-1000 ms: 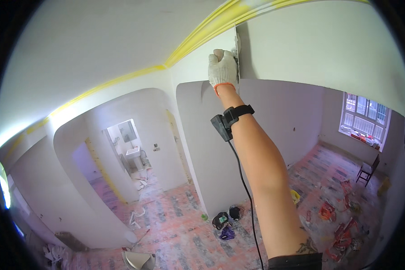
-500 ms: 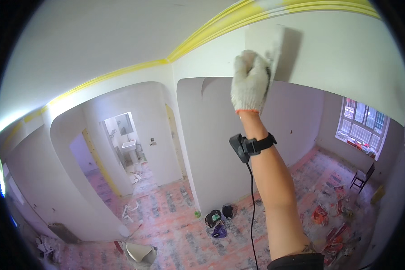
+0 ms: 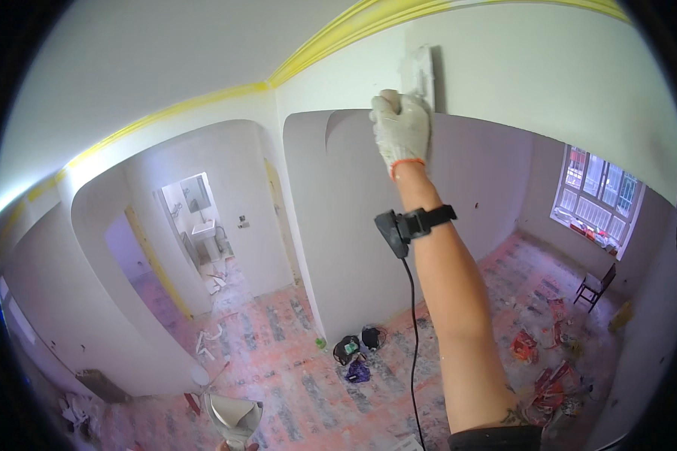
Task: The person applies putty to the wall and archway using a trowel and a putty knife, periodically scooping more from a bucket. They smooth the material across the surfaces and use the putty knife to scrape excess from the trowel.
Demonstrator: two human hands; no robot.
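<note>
My right hand (image 3: 399,128), in a white knit glove with an orange cuff, grips a flat trowel (image 3: 423,75) against the white wall band (image 3: 526,75) below the yellow cornice (image 3: 384,16). A black device with a cable is strapped round that forearm. My left hand (image 3: 244,446) shows only as fingertips at the bottom edge, closed round a wide metal scraper (image 3: 234,413) with pale material on it.
Below are an arched opening, a doorway with a white sink (image 3: 207,229), a window (image 3: 598,195), a dark chair (image 3: 594,286), dark bags (image 3: 350,352) and red scraps (image 3: 525,346) on a pink covered floor (image 3: 278,353).
My right hand and trowel moved right, then slightly back left, ending right of where they were a second ago. My left hand's fingertips have come into view below the scraper.
</note>
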